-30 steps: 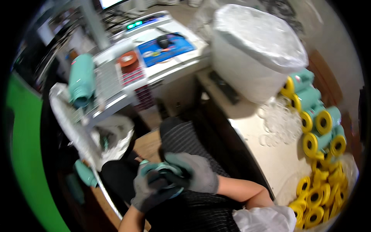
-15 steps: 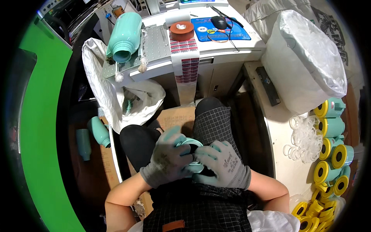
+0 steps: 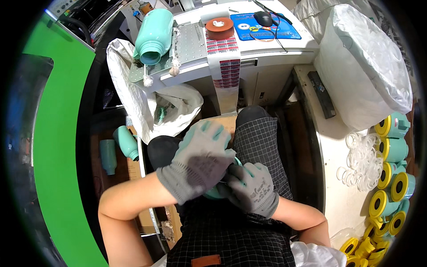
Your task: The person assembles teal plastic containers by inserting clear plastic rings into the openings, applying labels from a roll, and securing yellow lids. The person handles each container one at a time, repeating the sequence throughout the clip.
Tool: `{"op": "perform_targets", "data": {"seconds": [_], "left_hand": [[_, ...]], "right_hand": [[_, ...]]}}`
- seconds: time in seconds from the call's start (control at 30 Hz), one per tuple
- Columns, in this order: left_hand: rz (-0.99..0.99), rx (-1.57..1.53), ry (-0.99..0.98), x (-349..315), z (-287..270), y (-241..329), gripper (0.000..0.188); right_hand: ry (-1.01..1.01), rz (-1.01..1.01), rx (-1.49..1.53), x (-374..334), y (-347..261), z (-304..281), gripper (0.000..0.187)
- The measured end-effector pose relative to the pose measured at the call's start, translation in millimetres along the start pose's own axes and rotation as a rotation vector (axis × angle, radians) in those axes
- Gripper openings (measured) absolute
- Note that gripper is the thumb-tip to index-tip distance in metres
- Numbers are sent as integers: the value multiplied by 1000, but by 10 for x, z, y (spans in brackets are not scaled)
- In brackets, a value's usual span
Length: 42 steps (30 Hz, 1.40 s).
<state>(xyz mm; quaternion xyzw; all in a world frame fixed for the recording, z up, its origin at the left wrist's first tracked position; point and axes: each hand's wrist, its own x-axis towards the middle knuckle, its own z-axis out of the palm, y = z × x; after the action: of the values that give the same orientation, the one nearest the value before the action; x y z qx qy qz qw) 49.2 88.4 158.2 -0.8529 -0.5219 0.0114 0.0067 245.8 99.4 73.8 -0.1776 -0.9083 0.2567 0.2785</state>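
Observation:
Both my hands wear grey gloves with teal fingertips and meet over my lap. Between them is a round teal plastic piece (image 3: pixel 213 193), mostly covered by the gloves. My left hand (image 3: pixel 200 155) lies back-up across its upper side, the fingers bent and close together; whatever they grip is hidden beneath. Lower and to the right, my right hand (image 3: pixel 251 187) is closed on the piece, its fingers curled at the rim. The left wrist is raised above the right one.
A teal bottle (image 3: pixel 154 35) lies on the perforated plate, near a tape roll (image 3: pixel 219 28) and label strip (image 3: pixel 229 73). White sacks stand left and right. The right bench holds clear rings (image 3: pixel 362 162) and teal-and-yellow lids (image 3: pixel 393 150). Bottles (image 3: pixel 107 156) lie lower left.
My left hand has risen and turned over the teal piece, covering more of it. My right hand has curled tighter at its rim. The whole view has shifted slightly.

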Motion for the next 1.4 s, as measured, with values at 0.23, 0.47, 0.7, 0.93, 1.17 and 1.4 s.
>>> {"op": "perform_targets", "data": {"seconds": [0.23, 0.47, 0.7, 0.93, 1.17, 1.4], "left_hand": [[201, -164, -250, 180, 115, -134, 13], [29, -228, -65, 218, 262, 68, 15], [-160, -605, 418, -542, 1214, 573, 71], [-84, -615, 672, -68, 923, 221, 32], [-962, -894, 564, 928, 2427, -1719, 54], [-791, -1070, 669, 1159, 2832, -1493, 47]], "right_hand": [[-36, 30, 88, -125, 100, -8, 24], [108, 59, 31, -144, 60, -62, 29], [521, 523, 335, -1002, 180, -264, 62], [281, 1301, 1115, -1357, 318, -552, 51], [734, 800, 500, -1427, 678, -406, 106], [618, 710, 154, -1499, 594, -128, 113]]}}
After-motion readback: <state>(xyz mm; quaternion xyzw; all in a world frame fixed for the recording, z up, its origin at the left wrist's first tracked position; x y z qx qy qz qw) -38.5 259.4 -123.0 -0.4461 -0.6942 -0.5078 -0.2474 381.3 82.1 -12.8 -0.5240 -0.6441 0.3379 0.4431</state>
